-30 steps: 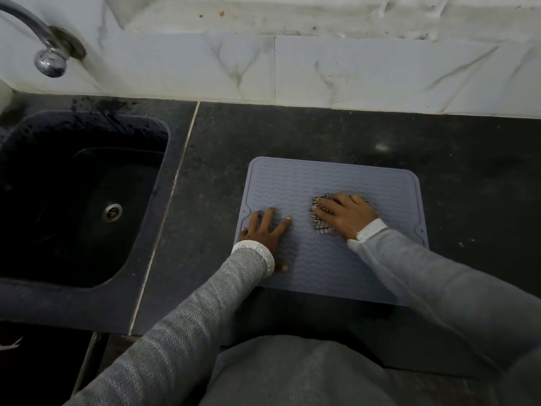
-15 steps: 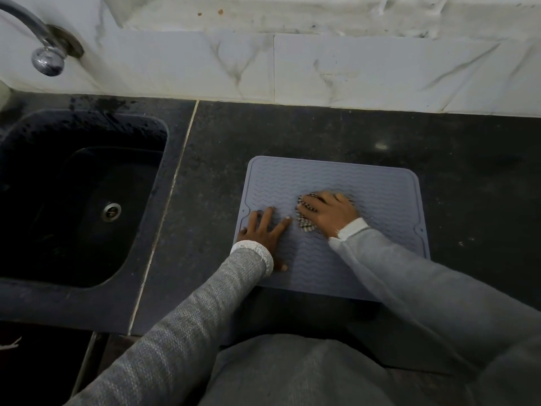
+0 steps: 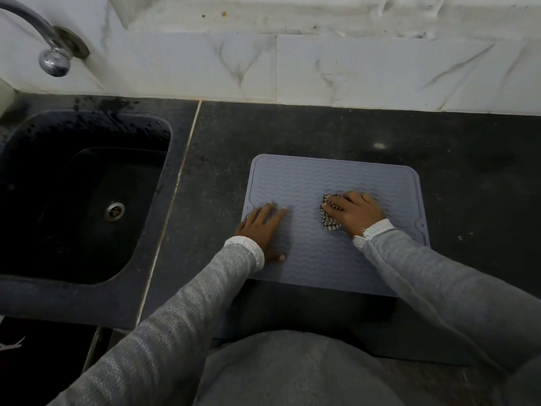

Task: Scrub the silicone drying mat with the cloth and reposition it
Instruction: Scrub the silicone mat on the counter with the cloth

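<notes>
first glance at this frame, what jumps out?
The pale grey silicone mat stands out flat on the black countertop, right of centre. On it, the right hand presses a checked cloth near the mat's middle, while the left hand lies flat by the mat's left edge. At left sits a dark sink with a chrome tap above it.

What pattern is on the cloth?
The cloth is black-and-white checked, seen in the head view under the right hand.
</notes>
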The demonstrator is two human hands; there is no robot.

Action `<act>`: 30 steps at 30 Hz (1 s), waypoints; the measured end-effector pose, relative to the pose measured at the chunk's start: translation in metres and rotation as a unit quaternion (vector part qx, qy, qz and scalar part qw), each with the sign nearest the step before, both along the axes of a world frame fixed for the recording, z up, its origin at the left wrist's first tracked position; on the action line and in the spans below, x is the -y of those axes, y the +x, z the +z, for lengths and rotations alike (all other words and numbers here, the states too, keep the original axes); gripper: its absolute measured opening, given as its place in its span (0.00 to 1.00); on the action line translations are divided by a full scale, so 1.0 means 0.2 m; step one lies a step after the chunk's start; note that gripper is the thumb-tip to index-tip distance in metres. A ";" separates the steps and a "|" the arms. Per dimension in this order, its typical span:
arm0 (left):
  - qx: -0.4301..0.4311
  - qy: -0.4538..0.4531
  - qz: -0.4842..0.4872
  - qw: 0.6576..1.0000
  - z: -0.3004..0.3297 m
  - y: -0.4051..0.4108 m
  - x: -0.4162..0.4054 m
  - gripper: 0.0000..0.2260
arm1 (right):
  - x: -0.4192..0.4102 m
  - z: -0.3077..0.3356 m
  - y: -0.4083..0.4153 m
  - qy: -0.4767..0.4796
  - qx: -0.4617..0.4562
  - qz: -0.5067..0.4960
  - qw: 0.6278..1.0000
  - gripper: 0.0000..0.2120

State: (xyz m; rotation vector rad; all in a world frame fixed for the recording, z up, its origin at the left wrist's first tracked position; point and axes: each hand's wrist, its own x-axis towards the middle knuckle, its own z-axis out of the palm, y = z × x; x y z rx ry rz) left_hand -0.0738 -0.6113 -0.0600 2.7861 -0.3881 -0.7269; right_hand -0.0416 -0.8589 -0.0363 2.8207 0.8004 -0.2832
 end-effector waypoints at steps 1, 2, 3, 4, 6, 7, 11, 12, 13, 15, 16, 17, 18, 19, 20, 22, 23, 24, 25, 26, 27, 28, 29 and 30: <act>0.012 -0.005 0.016 1.000 0.00 0.01 -0.04 0.50 | -0.01 0.00 0.01 -0.004 -0.016 -0.006 1.000 0.23; 0.018 -0.003 0.031 0.999 0.01 0.02 -0.08 0.50 | -0.01 0.00 0.02 -0.003 -0.030 -0.014 0.999 0.24; 0.015 0.003 0.042 0.999 0.01 0.03 -0.12 0.51 | -0.03 0.01 0.03 0.007 -0.037 -0.019 0.999 0.24; 0.006 0.013 0.046 0.999 0.01 0.04 -0.15 0.52 | -0.05 0.02 0.04 0.028 -0.032 -0.018 0.999 0.25; -0.006 0.035 0.042 0.998 0.00 0.05 -0.20 0.54 | -0.12 0.05 0.05 0.074 -0.009 0.003 0.997 0.24; -0.004 0.041 0.038 0.998 -0.01 0.05 -0.21 0.55 | -0.18 0.06 0.06 0.086 -0.004 0.014 0.996 0.24; 0.013 0.047 0.037 0.998 -0.02 0.07 -0.20 0.60 | -0.45 0.05 0.09 0.061 -0.002 0.051 0.997 0.22; 0.015 0.050 0.038 0.998 -0.02 0.07 -0.21 0.60 | -0.49 0.03 0.09 0.043 -0.005 0.063 0.997 0.22; 0.017 0.053 0.040 0.998 -0.02 0.07 -0.21 0.61 | -0.50 0.01 0.09 0.025 -0.012 0.067 0.997 0.23; 0.020 0.055 0.041 0.997 -0.02 0.06 -0.22 0.61 | -0.45 -0.03 0.08 0.009 -0.026 0.059 0.998 0.24; 0.022 0.053 0.042 0.997 -0.03 0.06 -0.22 0.61 | -0.39 -0.04 0.07 0.007 -0.028 0.055 0.998 0.24; 0.025 0.050 0.044 0.997 -0.03 0.05 -0.22 0.61 | -0.33 -0.04 0.06 0.003 -0.026 0.058 0.998 0.23; 0.025 0.048 0.046 0.997 -0.03 0.05 -0.22 0.61 | -0.27 -0.04 0.05 0.004 -0.017 0.065 0.998 0.22; 0.025 0.046 0.047 0.998 -0.03 0.05 -0.22 0.61 | -0.22 -0.03 0.04 0.013 0.000 0.072 0.997 0.21; 0.026 0.044 0.047 0.998 -0.03 0.05 -0.23 0.61 | -0.18 -0.01 0.03 0.019 0.014 0.074 0.997 0.20; 0.024 0.043 0.047 0.998 -0.03 0.05 -0.22 0.61 | -0.14 0.01 0.04 0.029 0.016 0.069 0.997 0.20; 0.024 0.042 0.047 0.998 -0.03 0.05 -0.22 0.61 | -0.14 0.02 0.05 0.048 0.012 0.066 0.997 0.19; 0.025 0.042 0.047 0.998 -0.03 0.05 -0.22 0.61 | -0.17 0.03 0.07 0.073 0.009 0.060 0.995 0.19; 0.027 0.042 0.045 0.998 -0.03 0.05 -0.22 0.61 | -0.21 0.04 0.08 0.093 0.005 0.050 0.994 0.19; 0.027 0.043 0.044 0.998 -0.02 0.05 -0.22 0.61 | -0.27 0.05 0.10 0.101 0.001 0.043 0.994 0.20; 0.026 0.043 0.044 0.998 -0.02 0.05 -0.22 0.60 | -0.33 0.04 0.11 0.102 -0.001 0.044 0.994 0.21; 0.024 0.044 0.045 0.998 -0.02 0.05 -0.22 0.60 | -0.40 0.04 0.12 0.095 0.000 0.048 0.994 0.22; 0.024 0.046 0.046 0.998 -0.02 0.05 -0.21 0.60 | -0.46 0.03 0.12 0.079 0.000 0.054 0.995 0.22; 0.026 0.050 0.046 0.997 -0.01 0.05 -0.21 0.60 | -0.50 0.01 0.12 0.062 -0.003 0.062 0.996 0.23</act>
